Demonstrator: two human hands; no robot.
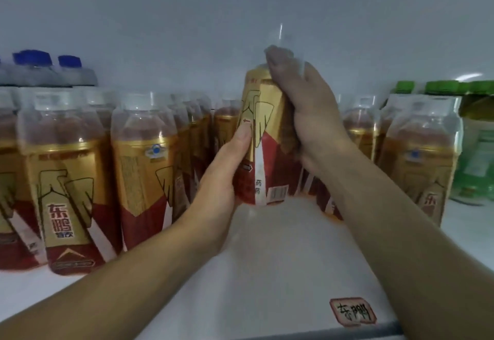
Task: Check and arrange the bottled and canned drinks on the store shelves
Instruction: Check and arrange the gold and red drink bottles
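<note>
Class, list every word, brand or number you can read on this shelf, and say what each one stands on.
"东鹏": gold-and-red label of the front-left plastic bottle; the smaller line beneath is blurred.
"东鹏", handwritten, probably: red-bordered sticker on the white shelf.
"药", twice, faint: white strip on the central gold-and-red bottle being gripped.
Barcode digits and fine print on that bottle: too small to read.

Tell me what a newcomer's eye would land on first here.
The gold-and-red bottle held in mid-frame, the left hand gripping its lower body and the right hand wrapped round its top. Next, the matching bottles standing at the left of the white shelf, and green-capped bottles at far right.
</note>
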